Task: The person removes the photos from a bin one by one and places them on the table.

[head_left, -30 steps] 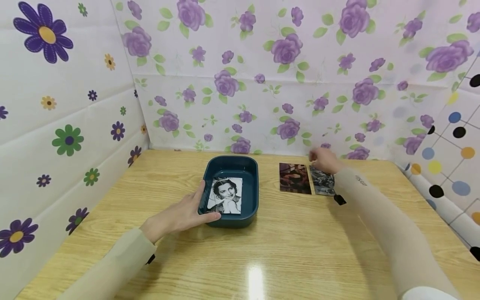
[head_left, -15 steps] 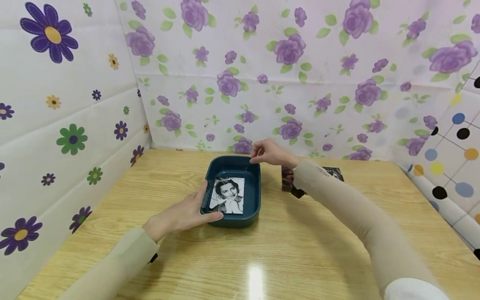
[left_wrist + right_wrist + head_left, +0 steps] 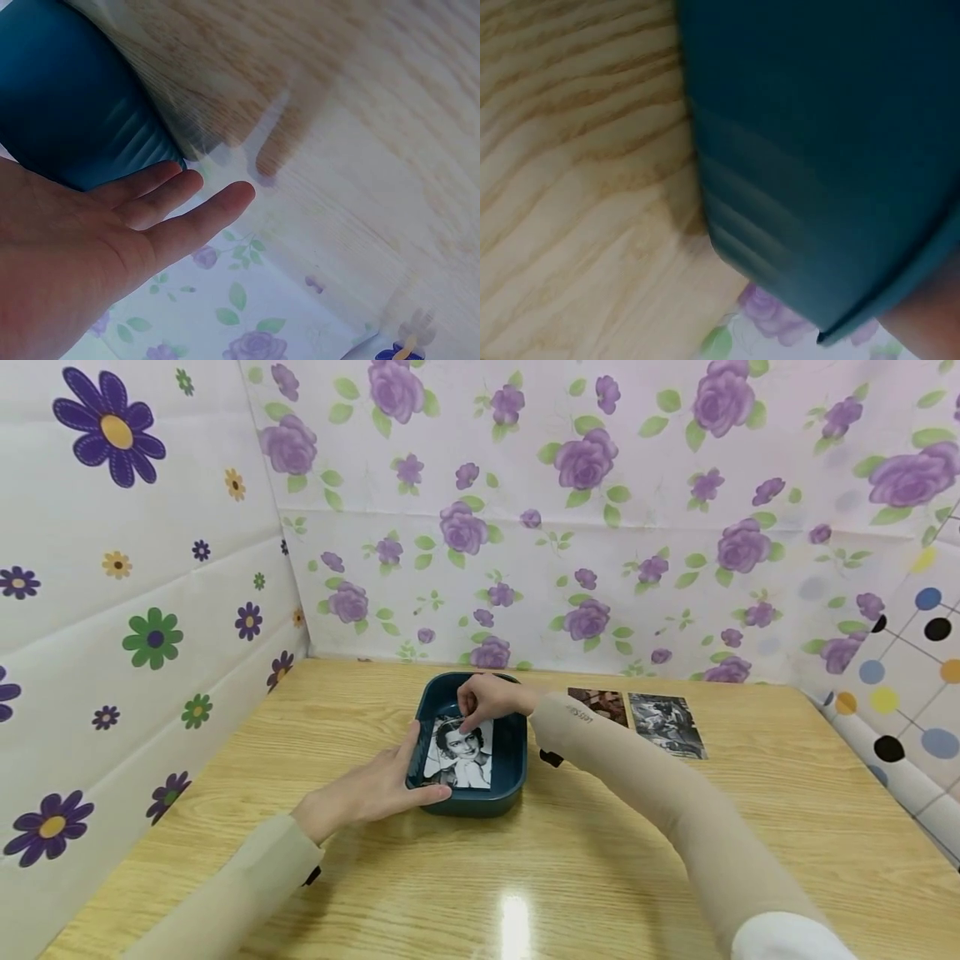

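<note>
Head view showed a wooden worktop [image 3: 600,868] where the work looked partway along. At frame centre sat the blue box [image 3: 476,807]. The left hand [image 3: 367,789] was spread wide, resting along its left side and near rim. The right hand [image 3: 492,695], fingers curled, reached inside to the portrait photo [image 3: 465,770]; whether it pinched it, I couldn't tell. Right of centre, the grey photo [image 3: 666,725] and reddish photo [image 3: 602,705], side by side, looked done; the boxed portrait looked left.
</note>
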A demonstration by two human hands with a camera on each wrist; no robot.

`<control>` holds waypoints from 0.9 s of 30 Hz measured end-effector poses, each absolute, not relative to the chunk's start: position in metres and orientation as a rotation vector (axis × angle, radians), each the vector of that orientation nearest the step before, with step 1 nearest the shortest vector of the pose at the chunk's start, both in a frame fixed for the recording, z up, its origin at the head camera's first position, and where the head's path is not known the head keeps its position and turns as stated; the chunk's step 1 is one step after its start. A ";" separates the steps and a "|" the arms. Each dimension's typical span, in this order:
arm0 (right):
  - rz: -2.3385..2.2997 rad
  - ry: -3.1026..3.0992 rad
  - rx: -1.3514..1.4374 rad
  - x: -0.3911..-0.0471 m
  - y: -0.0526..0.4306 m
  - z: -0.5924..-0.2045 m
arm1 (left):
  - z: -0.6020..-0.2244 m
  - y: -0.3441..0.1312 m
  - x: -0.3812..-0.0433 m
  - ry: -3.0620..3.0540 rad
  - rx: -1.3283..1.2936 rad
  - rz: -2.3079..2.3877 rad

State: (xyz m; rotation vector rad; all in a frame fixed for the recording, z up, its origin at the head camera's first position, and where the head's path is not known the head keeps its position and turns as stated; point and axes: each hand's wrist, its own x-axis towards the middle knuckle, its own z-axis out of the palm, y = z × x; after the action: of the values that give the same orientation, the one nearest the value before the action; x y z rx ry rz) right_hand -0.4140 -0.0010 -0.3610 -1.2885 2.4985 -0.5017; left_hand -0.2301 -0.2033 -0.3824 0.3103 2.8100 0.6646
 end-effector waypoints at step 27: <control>-0.225 2.607 -1.219 -0.408 -0.012 -0.372 | -0.380 -0.203 -0.229 2.800 0.316 0.696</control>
State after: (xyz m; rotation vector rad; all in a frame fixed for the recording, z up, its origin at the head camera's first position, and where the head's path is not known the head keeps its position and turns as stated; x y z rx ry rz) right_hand -0.4080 -0.0117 -0.3724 -1.2191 2.6068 -0.2255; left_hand -0.2291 -0.2034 -0.3805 0.3156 2.8001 0.6958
